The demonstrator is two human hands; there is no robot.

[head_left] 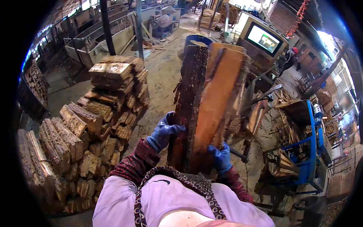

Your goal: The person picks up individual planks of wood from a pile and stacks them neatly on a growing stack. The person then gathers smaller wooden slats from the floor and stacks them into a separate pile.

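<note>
In front of my body I hold long wooden slabs upright, side by side. The left slab (191, 94) shows a dark, rough bark face; the right slab (219, 92) has a smooth orange-brown face with bark along its edge. My left hand (163, 131), in a blue glove, grips the bark slab's left edge low down, thumb in front. Also gloved in blue, my right hand (221, 157) closes on the lower right edge of the orange-brown slab. Most fingers of both hands are hidden behind the wood.
A tall stack of split wood (113, 90) stands close on my left. To the right are a blue-framed machine (314, 147), scattered wood pieces (264, 113) and a cabinet with a lit screen (264, 39). A person in a red cap (294, 51) is farther back.
</note>
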